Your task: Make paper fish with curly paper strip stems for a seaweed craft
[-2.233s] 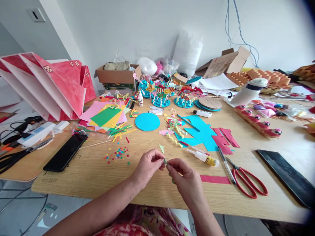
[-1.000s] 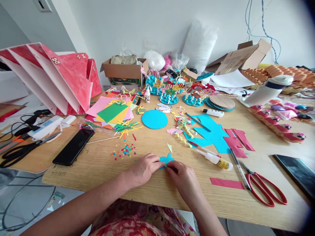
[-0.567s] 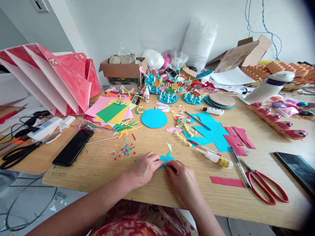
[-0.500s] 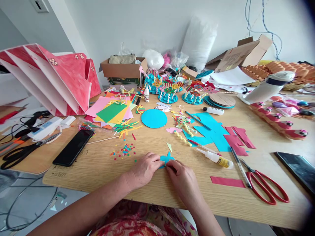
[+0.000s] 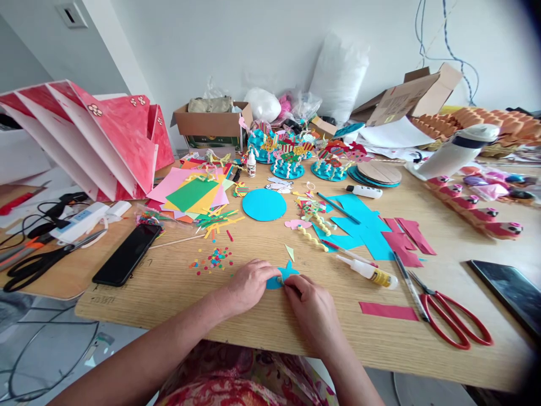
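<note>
A small blue paper cutout (image 5: 289, 270), rounded at the left and pointed at the top and right, lies near the table's front edge. My left hand (image 5: 252, 285) rests its closed fingers and thumb on the cutout's upper left part. From the right, my right hand (image 5: 313, 301) pinches at its lower right edge. A tiny pale spot shows between the two sets of fingertips; what it is I cannot make out. Just beyond lies a pale green paper triangle (image 5: 289, 252). Colourful paper dots (image 5: 217, 257) are scattered to the left.
A blue disc (image 5: 264, 204) lies ahead, with blue paper scraps (image 5: 372, 225) to its right. Nearby at right are a glue bottle (image 5: 372, 272), a pen (image 5: 409, 286), red-handled scissors (image 5: 452, 316) and a red strip (image 5: 387, 310). A black phone (image 5: 127, 255) lies left.
My left fingers have shifted slightly, so more of the cutout's rounded left part shows between my hands. Both hands stay at the cutout. The whole view has moved slightly.
</note>
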